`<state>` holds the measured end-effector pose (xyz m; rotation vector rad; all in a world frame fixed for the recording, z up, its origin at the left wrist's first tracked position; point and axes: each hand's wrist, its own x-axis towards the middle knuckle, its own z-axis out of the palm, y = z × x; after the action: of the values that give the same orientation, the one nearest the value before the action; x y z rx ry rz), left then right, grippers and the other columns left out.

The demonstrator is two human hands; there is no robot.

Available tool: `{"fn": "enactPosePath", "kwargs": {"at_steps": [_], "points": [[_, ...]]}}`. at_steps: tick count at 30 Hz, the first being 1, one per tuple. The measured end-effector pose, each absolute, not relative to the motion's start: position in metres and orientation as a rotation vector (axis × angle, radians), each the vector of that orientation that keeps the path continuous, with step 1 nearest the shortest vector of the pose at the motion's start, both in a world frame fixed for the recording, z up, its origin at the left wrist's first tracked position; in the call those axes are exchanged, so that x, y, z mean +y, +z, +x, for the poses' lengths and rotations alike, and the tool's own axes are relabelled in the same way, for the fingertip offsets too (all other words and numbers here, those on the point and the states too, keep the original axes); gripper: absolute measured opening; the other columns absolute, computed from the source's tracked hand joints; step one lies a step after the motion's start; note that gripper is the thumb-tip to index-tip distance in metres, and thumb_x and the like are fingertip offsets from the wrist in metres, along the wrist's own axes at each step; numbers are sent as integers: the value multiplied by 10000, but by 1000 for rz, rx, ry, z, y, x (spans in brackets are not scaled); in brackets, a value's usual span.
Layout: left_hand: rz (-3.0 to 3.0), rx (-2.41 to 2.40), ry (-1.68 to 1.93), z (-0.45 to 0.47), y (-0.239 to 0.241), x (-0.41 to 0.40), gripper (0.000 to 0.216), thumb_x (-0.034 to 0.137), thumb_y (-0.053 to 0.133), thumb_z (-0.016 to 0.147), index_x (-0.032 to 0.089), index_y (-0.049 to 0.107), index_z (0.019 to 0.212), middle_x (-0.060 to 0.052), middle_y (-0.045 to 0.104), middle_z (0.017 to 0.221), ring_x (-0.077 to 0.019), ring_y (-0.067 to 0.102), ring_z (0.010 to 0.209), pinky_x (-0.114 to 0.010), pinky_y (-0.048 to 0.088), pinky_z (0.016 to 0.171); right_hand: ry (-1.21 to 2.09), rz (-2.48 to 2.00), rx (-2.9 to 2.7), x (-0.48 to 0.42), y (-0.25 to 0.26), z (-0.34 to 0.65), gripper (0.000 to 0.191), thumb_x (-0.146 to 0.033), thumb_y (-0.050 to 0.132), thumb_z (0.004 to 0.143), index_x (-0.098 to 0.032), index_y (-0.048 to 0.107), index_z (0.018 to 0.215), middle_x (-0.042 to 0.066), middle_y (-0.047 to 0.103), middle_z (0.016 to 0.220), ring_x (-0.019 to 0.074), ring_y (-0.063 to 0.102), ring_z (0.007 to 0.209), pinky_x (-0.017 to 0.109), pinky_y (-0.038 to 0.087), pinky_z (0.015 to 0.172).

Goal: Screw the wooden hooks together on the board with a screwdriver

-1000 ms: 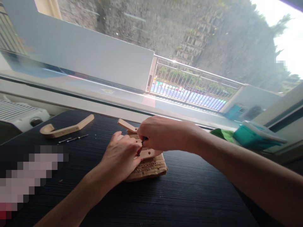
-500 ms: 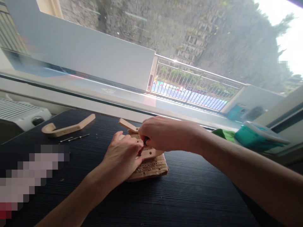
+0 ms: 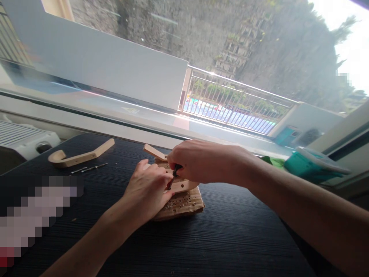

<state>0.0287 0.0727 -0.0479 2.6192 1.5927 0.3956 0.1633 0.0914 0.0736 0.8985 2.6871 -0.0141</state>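
Observation:
My left hand (image 3: 151, 182) is closed on a pale bent wooden piece (image 3: 182, 187), holding it down on a cardboard pad (image 3: 187, 204) pitted with small holes. My right hand (image 3: 187, 161) grips a slim dark hand tool (image 3: 175, 171) with a reddish lower part, its fist around the top. The tool slants down to the wood beside my left thumb; its tip is partly hidden by the fingers. One hole shows in the held wood, right of the tool. Behind the hands, a wooden arm (image 3: 154, 151) sticks out past the pad.
A hooked wooden piece (image 3: 77, 158) lies at the back left of the black table (image 3: 230, 231), with thin metal bits (image 3: 92, 168) in front of it. A white heater (image 3: 29, 140) stands at left. At right are a teal container (image 3: 308, 167) and green cloth-like item (image 3: 272, 162), near the window.
The view has shifted very slightly. Both hands stay in place on the wood and the tool, with only a tiny change in the right hand's grip.

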Motion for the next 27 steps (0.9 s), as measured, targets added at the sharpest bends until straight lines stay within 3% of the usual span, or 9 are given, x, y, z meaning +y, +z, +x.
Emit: {"fn": "enactPosePath", "kwargs": {"at_steps": [8,13,20,27], "points": [[2603,1617,371,31,-45,71,115,308,638,764,207,685,791,-61,706,822,-265,627,914,-506,302,1017,16,963,2671,94,70,158,150,-147,559,804,-129,706,832,55,674,760,99,435,580,248,288,549],[2614,1565,417,30,-45,71,93,279,615,785,224,691,784,-47,714,841,-260,630,922,-517,310,998,-75,1035,2642,90,77,162,233,-157,586,770,-147,702,972,56,688,844,113,488,631,237,308,545],[2629,1598,378,29,-48,72,110,320,653,768,221,698,755,-49,705,808,-259,625,893,-509,314,997,-27,948,2646,92,75,164,180,-98,527,783,-129,702,815,35,655,720,91,438,575,239,291,536],[2610,1628,342,31,-46,72,116,336,654,770,229,697,761,-44,708,829,-252,622,911,-497,296,1021,-66,964,2665,97,69,163,198,-121,525,793,-118,714,853,49,668,745,96,455,590,245,299,540]]}}
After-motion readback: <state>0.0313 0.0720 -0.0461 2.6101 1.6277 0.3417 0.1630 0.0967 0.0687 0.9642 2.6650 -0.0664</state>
